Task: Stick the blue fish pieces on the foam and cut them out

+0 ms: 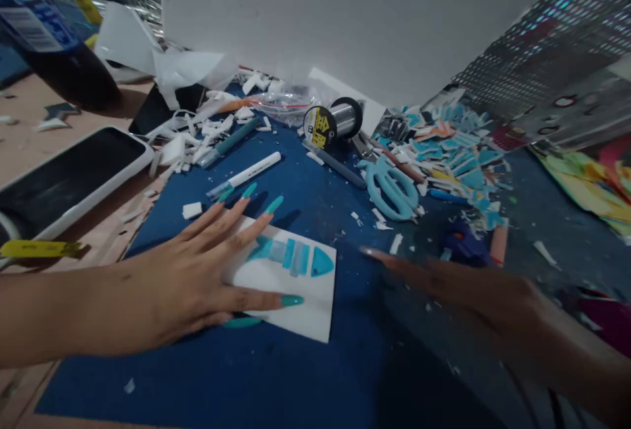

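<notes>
My left hand (207,271) lies spread flat, with long teal nails, over the left part of a white card (305,311). Blue pieces in the shape of a fish (296,258) sit on the card, with the head (322,262) toward its right edge; the hand partly covers the tail end. My right hand (473,297), blurred by motion, is apart from the card on its right, a finger stretched toward it. Nothing shows in that hand. Just beyond my left fingertips lies a white pen (254,169), and a small white block (192,211) is near them.
Beyond the card on the blue mat (197,383) are light-blue scissors (389,186), a wire spool (320,125), a grey pen (340,165) and a heap of blue and white scraps (453,140). A phone (73,173) and dark bottle (69,67) stand left. A white board (315,15) rises behind.
</notes>
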### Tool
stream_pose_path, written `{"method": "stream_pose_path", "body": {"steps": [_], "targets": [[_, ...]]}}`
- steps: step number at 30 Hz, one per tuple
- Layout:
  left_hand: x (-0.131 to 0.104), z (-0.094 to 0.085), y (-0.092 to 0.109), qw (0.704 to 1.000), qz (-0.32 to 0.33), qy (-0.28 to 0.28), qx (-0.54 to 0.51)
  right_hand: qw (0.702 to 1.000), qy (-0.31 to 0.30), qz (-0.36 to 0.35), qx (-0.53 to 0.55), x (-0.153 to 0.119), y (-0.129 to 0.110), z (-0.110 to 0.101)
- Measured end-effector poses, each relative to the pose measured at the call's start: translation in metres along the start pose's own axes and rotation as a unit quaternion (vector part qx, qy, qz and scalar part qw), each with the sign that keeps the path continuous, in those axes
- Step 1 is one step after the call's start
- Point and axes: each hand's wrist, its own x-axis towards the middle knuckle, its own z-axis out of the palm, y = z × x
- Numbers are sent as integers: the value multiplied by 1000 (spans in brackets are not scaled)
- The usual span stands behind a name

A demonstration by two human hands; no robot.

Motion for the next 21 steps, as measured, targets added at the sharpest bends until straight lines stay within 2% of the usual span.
{"method": "stream_pose_path", "body": {"steps": [2,4,8,11,14,18,21], "targets": [[1,0,0,1000,20,-15,-9,992,54,65,91,10,-6,1],[2,3,-1,999,35,-12,-15,981,78,105,141,25,-16,5],[3,4,-1,997,61,46,16,972,99,120,178,51,-36,17],[4,-3,-2,993,-1,91,76,961,127,165,180,57,-44,24],[6,-8,-4,985,-99,103,96,953,121,209,184,55,-52,28],[5,-2,-1,965,-220,137,42,942,123,213,228,58,-65,32],[-2,9,9,959,-257,121,-17,939,126,207,243,65,-73,31]]}}
